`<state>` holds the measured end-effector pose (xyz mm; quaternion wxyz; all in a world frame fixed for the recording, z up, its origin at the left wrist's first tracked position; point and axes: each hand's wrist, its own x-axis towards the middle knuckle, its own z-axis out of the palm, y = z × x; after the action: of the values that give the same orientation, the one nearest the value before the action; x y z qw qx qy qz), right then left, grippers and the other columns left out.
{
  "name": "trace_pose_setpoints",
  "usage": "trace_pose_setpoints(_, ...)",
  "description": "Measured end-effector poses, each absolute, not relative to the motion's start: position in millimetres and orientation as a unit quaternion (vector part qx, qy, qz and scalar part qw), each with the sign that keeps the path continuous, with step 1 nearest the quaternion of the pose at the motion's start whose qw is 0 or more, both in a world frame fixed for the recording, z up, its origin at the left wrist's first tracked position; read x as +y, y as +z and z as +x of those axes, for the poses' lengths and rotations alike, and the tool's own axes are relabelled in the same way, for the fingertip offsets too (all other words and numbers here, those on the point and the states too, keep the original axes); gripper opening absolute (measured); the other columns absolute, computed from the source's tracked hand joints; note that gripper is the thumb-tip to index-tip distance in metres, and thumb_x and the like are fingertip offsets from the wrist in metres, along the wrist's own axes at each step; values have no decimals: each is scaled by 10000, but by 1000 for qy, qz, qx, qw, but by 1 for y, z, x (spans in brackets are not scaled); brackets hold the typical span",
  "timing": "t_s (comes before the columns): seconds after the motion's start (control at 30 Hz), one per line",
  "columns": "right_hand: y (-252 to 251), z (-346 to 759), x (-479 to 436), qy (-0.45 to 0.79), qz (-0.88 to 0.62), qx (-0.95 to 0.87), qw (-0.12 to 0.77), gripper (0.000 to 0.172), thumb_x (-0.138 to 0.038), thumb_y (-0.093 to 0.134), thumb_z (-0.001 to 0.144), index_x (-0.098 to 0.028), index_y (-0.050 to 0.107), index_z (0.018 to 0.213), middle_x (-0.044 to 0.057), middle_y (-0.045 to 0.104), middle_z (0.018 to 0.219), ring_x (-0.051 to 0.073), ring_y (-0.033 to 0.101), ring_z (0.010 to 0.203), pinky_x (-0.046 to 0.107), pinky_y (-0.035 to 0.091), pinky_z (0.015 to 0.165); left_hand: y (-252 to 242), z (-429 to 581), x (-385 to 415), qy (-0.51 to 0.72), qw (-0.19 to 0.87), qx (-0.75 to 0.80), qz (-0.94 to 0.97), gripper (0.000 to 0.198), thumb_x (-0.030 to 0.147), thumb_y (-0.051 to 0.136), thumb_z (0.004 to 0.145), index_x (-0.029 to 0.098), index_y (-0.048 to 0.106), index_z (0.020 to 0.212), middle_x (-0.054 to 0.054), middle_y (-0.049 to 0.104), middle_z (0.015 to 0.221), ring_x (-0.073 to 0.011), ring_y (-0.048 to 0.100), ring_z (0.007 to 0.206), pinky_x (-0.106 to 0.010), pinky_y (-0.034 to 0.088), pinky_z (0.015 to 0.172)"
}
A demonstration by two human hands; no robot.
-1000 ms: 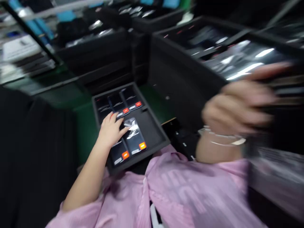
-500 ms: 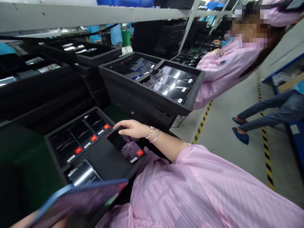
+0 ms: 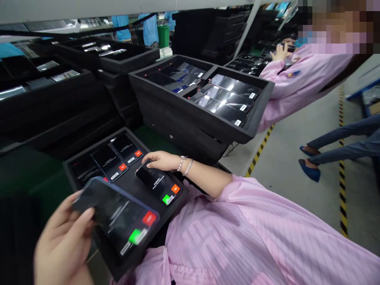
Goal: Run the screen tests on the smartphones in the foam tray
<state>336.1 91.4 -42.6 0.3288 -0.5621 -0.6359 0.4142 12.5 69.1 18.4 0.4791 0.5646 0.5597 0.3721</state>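
My left hand (image 3: 63, 241) grips a dark phone (image 3: 118, 217) by its far end and holds it above the near corner of a black foam tray (image 3: 130, 186). Red and green stickers show on the near end of that phone. My right hand (image 3: 158, 160) rests its fingertips on the top of a second phone (image 3: 158, 184) lying in the tray's right slot, also marked with an orange and a green sticker. Two more phones (image 3: 118, 156) lie in the tray's far slots.
A tall stack of black trays (image 3: 190, 122) with several phones on top stands just behind my right hand. More loaded trays (image 3: 44, 79) fill the left. A co-worker in a pink coat (image 3: 297, 85) works at the right, and another person's legs (image 3: 335, 148) cross the aisle floor.
My left hand has lifted its phone up and forward into full view over the tray. My right hand stays on the phone in the right slot, which now shows a green sticker.
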Motion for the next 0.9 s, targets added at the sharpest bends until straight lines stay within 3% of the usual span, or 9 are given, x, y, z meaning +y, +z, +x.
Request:
trace_pose_setpoints(0.1, -37, 334, 92, 368, -585, -656, 301, 208, -87, 661, 937, -168, 742, 1112, 6, 736, 999, 144, 666, 892, 263, 513, 844, -1, 42, 92, 295, 508, 547, 597, 834, 605, 909, 600, 223, 674, 1304, 31, 653, 730, -201, 677, 703, -299, 617, 617)
trace_pose_setpoints(0.2, -24, 328, 89, 312, -592, -690, 277, 122, -118, 660, 952, -156, 762, 1007, 75, 748, 1073, 205, 679, 1011, 332, 518, 959, -17, 57, 104, 189, 440, 546, 687, 810, 683, 723, 737, 166, 649, 1357, 21, 616, 693, -244, 676, 689, -419, 654, 700)
trace_pose_setpoints(0.3, -5, 322, 86, 259, -580, -723, 270, 145, -176, 631, 991, -139, 766, 953, 148, 734, 1152, 277, 647, 1139, 434, 458, 1108, -17, 56, 108, 102, 271, 522, 803, 602, 587, 602, 871, 190, 719, 1308, -109, 760, 1052, -326, 730, 936, -519, 623, 934)
trace_pose_setpoints(0.4, 7, 326, 102, 153, -565, -744, 323, 220, -204, 587, 1018, -154, 772, 1126, 132, 742, 1192, 275, 653, 1153, 459, 463, 1121, -7, 49, 124, 105, 133, 503, 847, 533, 489, 591, 966, 213, 695, 1410, -136, 649, 1474, -383, 616, 1315, -526, 487, 1179)
trace_pose_setpoints(0.5, -5, 331, 152, 138, -595, -704, 361, 251, -186, 572, 1014, -182, 774, 1162, 106, 747, 1156, 225, 676, 1082, 420, 512, 1056, -7, 32, 166, 154, 30, 610, 777, 483, 480, 588, 1023, 160, 733, 1355, -175, 571, 1554, -414, 479, 1456, -528, 400, 1254)
trace_pose_setpoints(0.57, -23, 327, 191, 157, -604, -697, 352, 258, -96, 550, 990, -155, 777, 1098, 140, 735, 1174, 221, 656, 1133, 445, 482, 1105, -14, 18, 195, 138, 20, 663, 736, 505, 512, 564, 1048, 144, 742, 1345, -204, 577, 1531, -433, 468, 1456, -558, 406, 1236)
trace_pose_setpoints(0.67, -50, 314, 233, 167, -625, -688, 329, 193, -40, 583, 969, -126, 751, 1009, 108, 724, 1125, 221, 649, 1168, 499, 471, 1148, -29, 7, 221, 108, 35, 683, 722, 519, 500, 501, 1082, 124, 753, 1338, -228, 554, 1557, -431, 413, 1517, -564, 381, 1252)
trace_pose_setpoints(0.8, -73, 296, 252, 149, -667, -663, 307, 177, -154, 610, 997, -87, 773, 1013, 206, 653, 1246, 301, 576, 1261, 536, 433, 1191, -44, 7, 230, 112, 45, 671, 732, 574, 550, 482, 1078, 144, 700, 1421, -221, 446, 1671, -441, 263, 1617, -612, 285, 1300)
trace_pose_setpoints(0.9, -80, 287, 252, 134, -684, -650, 302, 252, -277, 638, 1009, -86, 770, 1105, 231, 560, 1381, 368, 496, 1343, 548, 411, 1217, -47, 6, 237, 117, 58, 664, 736, 613, 623, 533, 1036, 129, 717, 1348, -252, 439, 1655, -461, 216, 1633, -630, 247, 1314)
